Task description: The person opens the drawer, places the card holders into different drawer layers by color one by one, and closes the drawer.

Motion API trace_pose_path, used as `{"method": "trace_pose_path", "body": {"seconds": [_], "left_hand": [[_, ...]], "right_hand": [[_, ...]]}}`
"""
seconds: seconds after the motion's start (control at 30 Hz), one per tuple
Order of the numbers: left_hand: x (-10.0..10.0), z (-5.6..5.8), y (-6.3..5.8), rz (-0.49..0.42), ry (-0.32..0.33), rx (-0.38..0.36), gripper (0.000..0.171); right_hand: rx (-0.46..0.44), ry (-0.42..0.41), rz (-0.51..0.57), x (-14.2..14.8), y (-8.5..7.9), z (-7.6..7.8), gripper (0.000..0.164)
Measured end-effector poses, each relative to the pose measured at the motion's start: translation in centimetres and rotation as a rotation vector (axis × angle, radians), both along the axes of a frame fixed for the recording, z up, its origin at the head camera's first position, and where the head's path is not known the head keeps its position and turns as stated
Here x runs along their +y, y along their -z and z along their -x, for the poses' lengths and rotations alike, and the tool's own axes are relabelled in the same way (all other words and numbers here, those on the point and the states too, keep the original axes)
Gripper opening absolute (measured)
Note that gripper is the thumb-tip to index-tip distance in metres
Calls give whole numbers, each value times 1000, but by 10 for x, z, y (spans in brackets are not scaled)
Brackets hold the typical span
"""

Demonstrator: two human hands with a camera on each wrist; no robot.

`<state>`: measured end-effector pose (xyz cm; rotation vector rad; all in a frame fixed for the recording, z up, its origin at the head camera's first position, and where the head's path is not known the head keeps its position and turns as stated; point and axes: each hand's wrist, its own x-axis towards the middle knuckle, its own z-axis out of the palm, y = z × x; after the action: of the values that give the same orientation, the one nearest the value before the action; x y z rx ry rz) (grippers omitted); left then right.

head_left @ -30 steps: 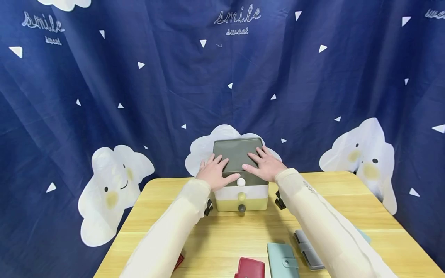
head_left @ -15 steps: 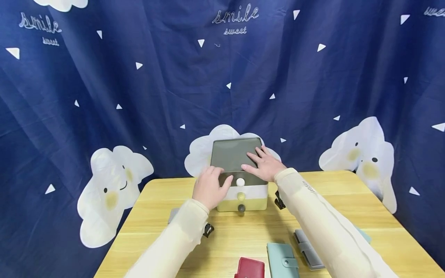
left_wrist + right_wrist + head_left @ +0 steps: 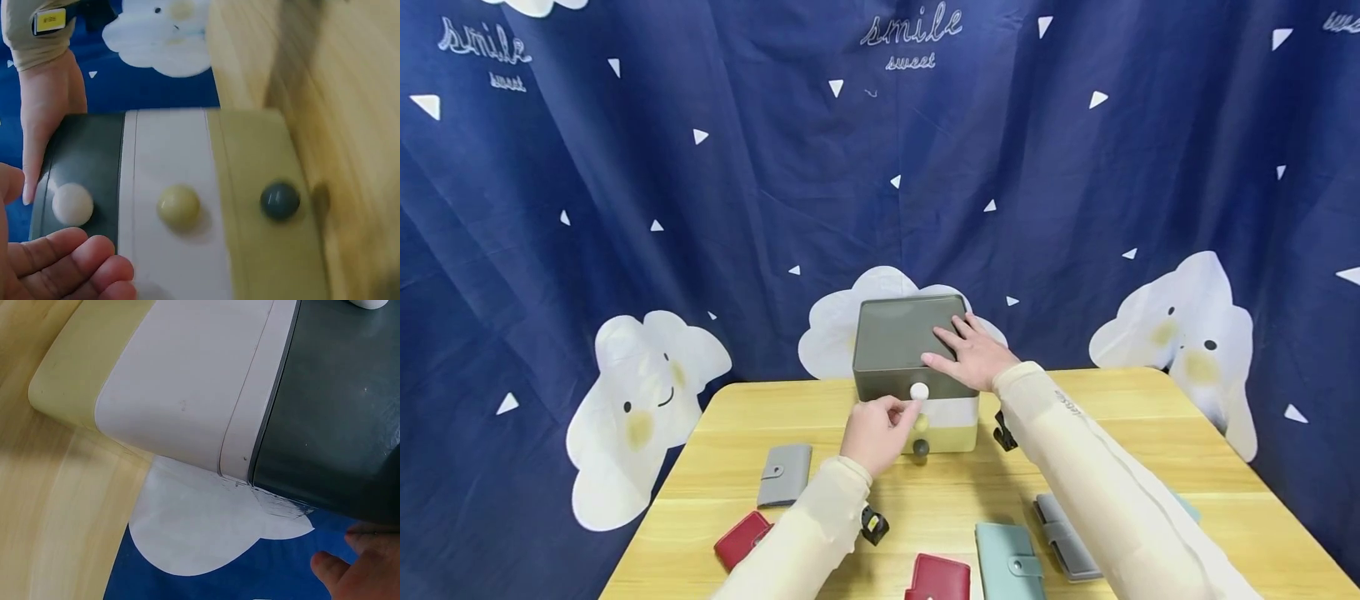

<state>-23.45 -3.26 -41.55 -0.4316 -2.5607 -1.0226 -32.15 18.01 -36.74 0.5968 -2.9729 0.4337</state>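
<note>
A small three-tier drawer box (image 3: 898, 333) stands at the back of the table, dark green-grey on top, white in the middle and yellow below. Its top drawer has a white knob (image 3: 919, 392), and my left hand (image 3: 878, 435) is just in front, fingers loosely bent. In the left wrist view the fingertips (image 3: 94, 256) are close to the white knob (image 3: 72, 204), thumb and fingers apart, without pinching it. My right hand (image 3: 976, 357) rests spread on the right side of the box's top. Below are a yellow knob (image 3: 921, 423) and a dark knob (image 3: 921, 447).
On the wooden table (image 3: 925, 508) lie a grey wallet (image 3: 786, 473) and a red wallet (image 3: 741, 537) at left. Nearer me are another red wallet (image 3: 940, 577), a mint wallet (image 3: 1009, 560) and a grey wallet (image 3: 1066, 540). A blue curtain (image 3: 880, 225) hangs behind.
My left hand has left the box's top and come down and toward me, to the white knob. The right hand stays on the top.
</note>
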Motion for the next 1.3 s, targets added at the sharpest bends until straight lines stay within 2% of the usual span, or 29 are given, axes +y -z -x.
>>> {"method": "trace_pose_path", "body": {"seconds": [0.1, 0.2, 0.4, 0.47, 0.57, 0.63, 0.73, 0.9, 1.3], "left_hand": [[6, 2, 6, -111, 24, -74, 37], [10, 4, 11, -244, 51, -189, 43], [17, 8, 16, -665, 154, -498, 56], [20, 10, 16, -780, 173, -584, 59], [22, 13, 17, -913, 188, -691, 62], [22, 14, 18, -970, 208, -726, 62], [22, 15, 19, -1020, 234, -757, 61], [24, 16, 19, -1061, 241, -774, 61], [29, 24, 20, -1057, 221, -743, 57]], "right_hand": [[0, 5, -2, 0, 0, 0, 87], [0, 3, -2, -1, 2, 1, 88], [-3, 8, -1, -2, 2, 2, 88], [-4, 11, -2, -2, 2, 2, 88], [2, 11, -3, -3, 2, 3, 89], [4, 11, -4, -3, 2, 4, 89], [6, 10, -9, -4, 1, 3, 89], [-2, 7, 0, -4, -1, 1, 88], [-8, 10, 5, -1, 2, 3, 89]]}}
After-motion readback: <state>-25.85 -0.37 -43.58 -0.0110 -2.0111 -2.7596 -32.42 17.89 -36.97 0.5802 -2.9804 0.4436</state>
